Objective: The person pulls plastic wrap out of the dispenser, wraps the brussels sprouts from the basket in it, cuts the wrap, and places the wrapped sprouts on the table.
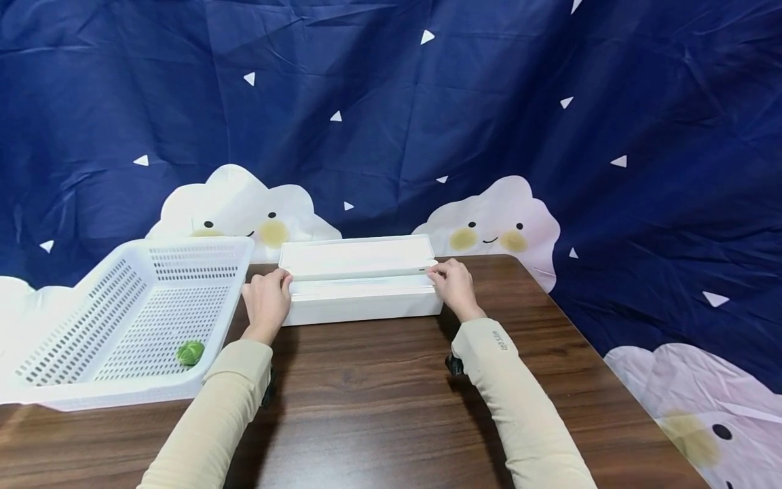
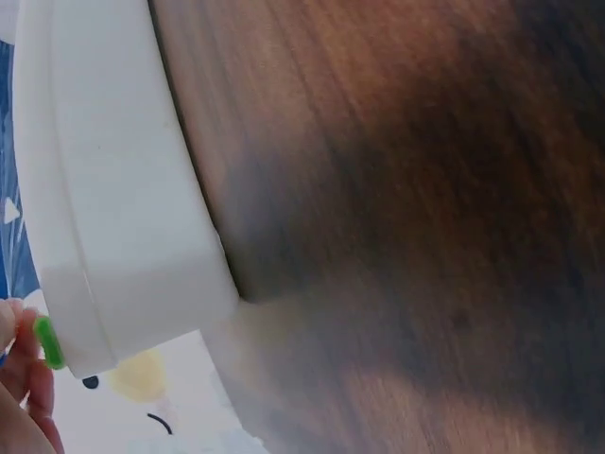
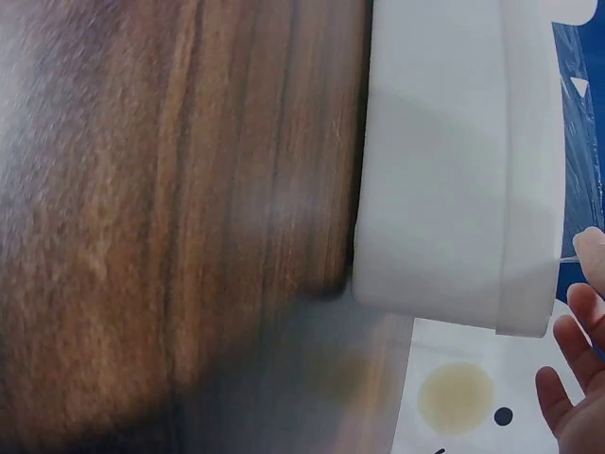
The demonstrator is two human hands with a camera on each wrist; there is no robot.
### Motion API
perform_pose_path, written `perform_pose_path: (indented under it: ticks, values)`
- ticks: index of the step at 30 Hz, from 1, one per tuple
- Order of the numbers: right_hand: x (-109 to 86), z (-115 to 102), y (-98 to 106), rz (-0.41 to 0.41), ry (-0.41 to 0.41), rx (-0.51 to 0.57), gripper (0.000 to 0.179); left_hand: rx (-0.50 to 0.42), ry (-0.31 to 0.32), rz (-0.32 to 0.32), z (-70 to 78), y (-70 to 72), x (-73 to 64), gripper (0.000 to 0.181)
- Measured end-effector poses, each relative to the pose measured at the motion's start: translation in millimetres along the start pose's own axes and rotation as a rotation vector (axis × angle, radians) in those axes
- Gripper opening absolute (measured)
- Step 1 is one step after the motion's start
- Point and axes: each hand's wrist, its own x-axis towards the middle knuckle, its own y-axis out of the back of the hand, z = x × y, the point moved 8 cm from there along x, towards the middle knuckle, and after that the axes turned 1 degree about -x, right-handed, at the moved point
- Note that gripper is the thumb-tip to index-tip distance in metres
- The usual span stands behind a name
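The left sleeve (image 1: 214, 421) and right sleeve (image 1: 522, 411) are cream, lightly creased cloth. Dark lettering (image 1: 499, 340) marks the right cuff (image 1: 478, 348); the left cuff (image 1: 240, 365) is a broad band. A small black piece (image 1: 455, 365), partly hidden, shows beneath each cuff.

No text can be read with certainty. The only lettering to be seen stands on the pale right sleeve (image 1: 525, 401), in the head view: a short line of small dark characters (image 1: 504, 341) printed on the cuff, just behind the wrist. It runs steeply across the cloth, turned well away from upright, and seems to fall into two short groups, too small and blurred to spell out. A tiny dark mark (image 1: 421, 270) on the white box (image 1: 366, 309), near the right fingertips (image 1: 435, 269), is likewise illegible
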Motion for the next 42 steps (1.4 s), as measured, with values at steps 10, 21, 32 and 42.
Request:
perform_pose_path:
  ticks: [10, 21, 32, 42]
  values:
    - [0.5, 8.0, 3.8, 0.032, -0.125, 0.125, 0.011, -0.204, 0.137, 0.010, -9.3, -3.0, 0.2, 0.016]
    - [2.8, 12.5, 1.9, -0.017, -0.236, 0.169, 0.013, -0.294, 0.145, 0.068, -7.3, 5.9, 5.7, 0.019]
    - [7.1, 8.5, 10.5, 0.006, -0.244, 0.236, 0.015, -0.326, 0.175, 0.075, -3.6, 11.8, 11.0, 0.020]
    - [9.4, 2.3, 22.9, 0.059, -0.213, 0.270, 0.012, -0.361, 0.196, 0.080, 1.8, 22.4, 13.8, 0.021]
